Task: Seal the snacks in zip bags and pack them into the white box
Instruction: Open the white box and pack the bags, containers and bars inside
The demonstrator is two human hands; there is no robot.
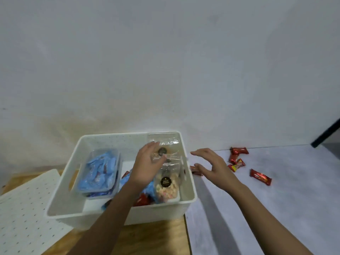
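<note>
Wooden tabletop (161, 236) under white dotted box (156, 214) full of clear snack bags (168, 188)

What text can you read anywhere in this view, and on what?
None is legible.
Black round label on the lower clear bag: gold lettering, blurred.
Dark label on the upper clear bag: blurred.
Red wrappers on the table: logos too small.
Blue packets: print blurred.
</note>
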